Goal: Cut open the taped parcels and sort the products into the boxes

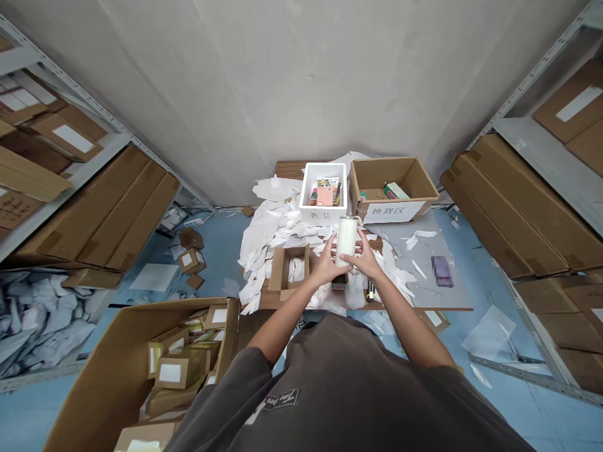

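A white cylindrical bottle (pixel 347 240) with a metallic-looking rim stands nearly upright between my two hands, above the table. My left hand (pixel 326 262) grips it from the left, and my right hand (pixel 366 257) from the right with fingers across its lower front. Just below the hands sits a small dark green box (pixel 340 282), partly hidden. To the left an open cardboard box (pixel 279 271) holds crumpled white paper. A utility knife (pixel 370 291) with black and yellow parts lies near the table's front edge, beside my right forearm.
Torn white paper (pixel 264 232) covers much of the table. At the back stand a white foam box (pixel 323 216) with small packages and a larger carton (pixel 426 198) with a green-white box. A big carton (pixel 94 376) of parcels is at left; loaded shelves (pixel 518 135) flank both sides.
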The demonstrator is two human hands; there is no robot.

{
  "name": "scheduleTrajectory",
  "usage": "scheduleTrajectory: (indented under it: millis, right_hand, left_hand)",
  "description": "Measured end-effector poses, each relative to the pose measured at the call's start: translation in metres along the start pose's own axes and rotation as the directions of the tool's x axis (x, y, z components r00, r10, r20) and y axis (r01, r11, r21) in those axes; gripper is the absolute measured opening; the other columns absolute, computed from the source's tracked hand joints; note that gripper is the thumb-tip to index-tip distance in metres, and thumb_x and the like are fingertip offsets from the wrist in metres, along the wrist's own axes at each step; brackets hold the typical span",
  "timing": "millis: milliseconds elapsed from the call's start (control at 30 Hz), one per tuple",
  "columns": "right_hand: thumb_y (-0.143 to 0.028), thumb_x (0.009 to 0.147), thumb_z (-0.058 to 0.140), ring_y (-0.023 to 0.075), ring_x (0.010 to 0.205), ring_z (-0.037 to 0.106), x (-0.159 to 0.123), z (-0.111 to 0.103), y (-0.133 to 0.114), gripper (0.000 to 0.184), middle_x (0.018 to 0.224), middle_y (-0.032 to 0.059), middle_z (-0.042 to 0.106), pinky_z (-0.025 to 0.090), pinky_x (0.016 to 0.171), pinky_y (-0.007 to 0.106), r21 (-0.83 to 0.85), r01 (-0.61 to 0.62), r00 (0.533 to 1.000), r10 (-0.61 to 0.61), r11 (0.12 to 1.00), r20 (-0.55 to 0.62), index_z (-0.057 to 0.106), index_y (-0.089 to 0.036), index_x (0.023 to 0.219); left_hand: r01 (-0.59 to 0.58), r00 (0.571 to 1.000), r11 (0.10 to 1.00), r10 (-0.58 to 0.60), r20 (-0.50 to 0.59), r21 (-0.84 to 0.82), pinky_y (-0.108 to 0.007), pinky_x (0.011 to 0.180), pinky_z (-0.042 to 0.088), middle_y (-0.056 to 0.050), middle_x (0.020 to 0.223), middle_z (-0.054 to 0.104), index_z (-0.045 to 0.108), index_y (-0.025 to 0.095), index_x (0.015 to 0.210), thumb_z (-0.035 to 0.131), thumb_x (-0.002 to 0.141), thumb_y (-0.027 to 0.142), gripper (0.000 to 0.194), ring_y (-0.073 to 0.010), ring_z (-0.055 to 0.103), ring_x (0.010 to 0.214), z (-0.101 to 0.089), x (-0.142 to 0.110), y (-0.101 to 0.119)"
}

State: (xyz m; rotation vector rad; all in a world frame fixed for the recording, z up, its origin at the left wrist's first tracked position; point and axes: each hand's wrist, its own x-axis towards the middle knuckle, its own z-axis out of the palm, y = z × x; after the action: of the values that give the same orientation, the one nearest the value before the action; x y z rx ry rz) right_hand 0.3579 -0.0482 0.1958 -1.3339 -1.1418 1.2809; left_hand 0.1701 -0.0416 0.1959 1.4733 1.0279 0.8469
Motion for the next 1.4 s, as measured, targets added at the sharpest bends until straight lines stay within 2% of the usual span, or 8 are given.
scheduleTrajectory:
  millis: [400, 500, 733, 933, 1100, 1167, 1300, 1400]
  right_hand:
    - [-0.047, 0.074, 0.087, 0.0332, 0.12, 0.07, -0.003, 0.008, 0.005, 0.123, 0.15, 0.014, 0.06, 0.062, 0.101, 0.055, -0.027, 0.087, 0.995, -0.085, 0.996, 0.049, 0.02, -0.037, 0.177]
    - [-0.046, 0.072, 0.089, 0.0336, 0.117, 0.069, -0.003, 0.006, 0.008, 0.125, 0.15, 0.0152, 0.059, 0.062, 0.099, 0.055, -0.106, 0.11, 0.994, -0.111, 0.988, -0.008, 0.022, -0.035, 0.177]
    - [-0.048, 0.069, 0.089, 0.0295, 0.103, 0.072, -0.002, 0.003, 0.021, 0.127, 0.141, 0.0135, 0.062, 0.064, 0.092, 0.052, -0.064, -0.013, 0.999, 0.015, 0.998, 0.034, 0.023, -0.035, 0.177]
    - [-0.048, 0.072, 0.091, 0.0311, 0.111, 0.072, -0.005, 0.002, 0.024, 0.126, 0.141, 0.0137, 0.064, 0.062, 0.097, 0.053, -0.015, 0.002, 0.995, 0.0, 1.0, 0.095, 0.022, -0.035, 0.177]
    - [-0.043, 0.071, 0.09, 0.0331, 0.113, 0.072, -0.003, 0.005, 0.036, 0.125, 0.141, 0.0137, 0.065, 0.061, 0.098, 0.055, -0.084, -0.018, 0.999, 0.021, 0.996, 0.034, 0.023, -0.033, 0.176]
    - [-0.04, 0.07, 0.089, 0.0342, 0.115, 0.07, -0.005, 0.007, 0.044, 0.123, 0.142, 0.0132, 0.065, 0.06, 0.102, 0.056, -0.172, -0.015, 1.0, 0.01, 0.985, -0.03, 0.026, -0.033, 0.175]
    - [-0.036, 0.07, 0.086, 0.0382, 0.128, 0.065, -0.013, 0.013, 0.059, 0.112, 0.152, 0.015, 0.06, 0.054, 0.113, 0.059, -0.361, 0.018, 0.992, -0.062, 0.932, -0.112, 0.037, -0.029, 0.171]
    - [-0.035, 0.073, 0.081, 0.0397, 0.133, 0.061, -0.018, 0.023, 0.07, 0.103, 0.153, 0.0171, 0.058, 0.051, 0.117, 0.059, -0.449, 0.039, 0.987, -0.104, 0.893, -0.122, 0.042, -0.024, 0.169]
  left_hand:
    - [0.047, 0.997, 0.998, -0.045, 0.07, -0.034, -0.049, 0.106, 0.057, -0.016, 0.15, 0.06, 0.023, 0.031, 0.176, 0.102, 0.066, 0.046, 0.136, -0.0304, 0.067, 0.124, -0.001, -0.001, -0.003]
    - [0.067, 0.998, 0.998, -0.067, 0.011, 0.012, -0.047, 0.102, 0.059, -0.016, 0.15, 0.058, 0.026, 0.031, 0.175, 0.105, 0.059, 0.044, 0.142, -0.0306, 0.066, 0.123, -0.002, -0.001, -0.009]
    - [0.072, 0.994, 0.989, -0.061, 0.09, -0.127, -0.047, 0.103, 0.06, -0.016, 0.15, 0.059, 0.026, 0.033, 0.175, 0.105, 0.062, 0.044, 0.139, -0.0299, 0.068, 0.124, -0.006, -0.004, -0.019]
    - [0.085, 0.99, 0.972, -0.058, 0.128, -0.217, -0.049, 0.108, 0.058, -0.017, 0.15, 0.062, 0.021, 0.035, 0.177, 0.102, 0.068, 0.044, 0.136, -0.032, 0.067, 0.132, -0.011, -0.004, -0.022]
    - [0.095, 0.97, 0.986, -0.061, 0.237, -0.137, -0.046, 0.104, 0.059, -0.015, 0.151, 0.061, 0.033, 0.034, 0.174, 0.099, 0.068, 0.038, 0.125, -0.031, 0.066, 0.13, -0.021, -0.006, -0.023]
    - [0.095, 0.981, 0.991, -0.077, 0.179, -0.091, -0.042, 0.101, 0.06, -0.013, 0.147, 0.062, 0.038, 0.034, 0.172, 0.096, 0.072, 0.036, 0.116, -0.0271, 0.068, 0.123, -0.03, 0.0, -0.021]
    - [0.079, 0.975, 0.991, -0.055, -0.214, 0.104, -0.039, 0.099, 0.058, -0.01, 0.133, 0.064, 0.057, 0.028, 0.161, 0.081, 0.09, 0.046, 0.076, -0.019, 0.068, 0.1, -0.043, 0.026, -0.005]
    - [0.083, 0.982, 0.926, -0.012, -0.19, 0.368, -0.039, 0.1, 0.056, -0.009, 0.12, 0.067, 0.069, 0.024, 0.146, 0.084, 0.089, 0.055, 0.067, -0.0224, 0.068, 0.098, -0.035, 0.046, 0.012]
